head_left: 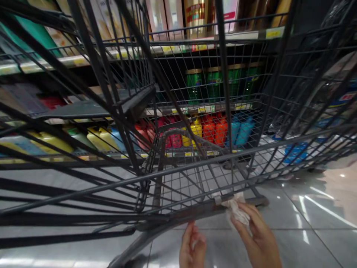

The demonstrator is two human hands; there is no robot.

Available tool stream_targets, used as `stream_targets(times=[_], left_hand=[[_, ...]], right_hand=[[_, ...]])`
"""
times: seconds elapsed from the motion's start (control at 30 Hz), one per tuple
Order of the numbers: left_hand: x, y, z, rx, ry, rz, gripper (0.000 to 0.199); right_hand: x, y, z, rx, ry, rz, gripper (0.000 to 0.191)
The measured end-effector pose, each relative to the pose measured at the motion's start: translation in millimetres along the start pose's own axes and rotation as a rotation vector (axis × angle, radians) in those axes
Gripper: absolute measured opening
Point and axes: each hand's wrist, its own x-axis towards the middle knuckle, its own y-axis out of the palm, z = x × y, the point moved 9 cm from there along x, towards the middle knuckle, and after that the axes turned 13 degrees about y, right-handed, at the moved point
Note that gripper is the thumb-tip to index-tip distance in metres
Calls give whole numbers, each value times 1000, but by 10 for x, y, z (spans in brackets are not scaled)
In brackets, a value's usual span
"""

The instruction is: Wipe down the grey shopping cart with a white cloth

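Observation:
A dark metal shopping cart fills most of the head view, and its wire basket stands between me and the shelves. My right hand pinches a crumpled white tissue against the lower frame bar, near the front end of the cart. To its left, my left hand is just below the same bar, fingers curled up with the fingertips close to its underside. Whether those fingertips touch the bar or hold something small cannot be made out.
Behind the cart, shelves carry green canisters, yellow bottles, red bottles and blue bottles. Plastic-wrapped goods stand at the right. Beneath lies a shiny grey tiled floor.

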Motion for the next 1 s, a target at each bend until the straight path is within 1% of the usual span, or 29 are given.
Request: stream_targets(times=[0.1, 0.17, 0.23, 0.3, 0.33, 0.4, 0.47, 0.5, 0.57, 0.67, 0.73, 0.8, 0.87, 1.0], left_hand=[[12, 195, 19, -49, -3, 8, 57], [14, 284, -39, -55, 21, 39, 55], [7, 339, -146, -48, 70, 82, 51], [-10, 361, -259, -65, 104, 120, 47], [-21, 360, -305, -87, 106, 130, 45], [-48, 350, -375, -130, 85, 153, 43], [-76, 339, -430, -135, 67, 186, 41], [-90, 329, -453, -127, 63, 200, 39], [-116, 309, -486, -119, 69, 224, 36], [-146, 280, -512, -97, 90, 239, 37], [-154, 273, -539, -44, 118, 243, 37], [-145, 283, -581, 10, 156, 239, 38], [-116, 301, -622, 46, 200, 224, 42], [-3, 320, -616, 80, 272, 177, 45]], right_hand=[[-76, -125, 83, -9, -56, -112, 18], [-164, -146, 153, -60, -112, -151, 15], [-262, -60, 269, -97, -205, -105, 13], [-374, 93, 446, -119, -350, -19, 10], [-429, 158, 542, -133, -429, -1, 10], [-506, 256, 702, -183, -552, -19, 18], [-517, 306, 770, -246, -592, -85, 28], [-509, 328, 765, -267, -593, -101, 30], [-499, 373, 687, -286, -597, -87, 33], [-514, 392, 439, -280, -592, -36, 35], [-497, 337, 237, -250, -522, -42, 34], [-474, 271, 97, -195, -437, -57, 30], [-475, 252, 84, -140, -402, -51, 28], [-522, 330, 234, -71, -443, -32, 34]])
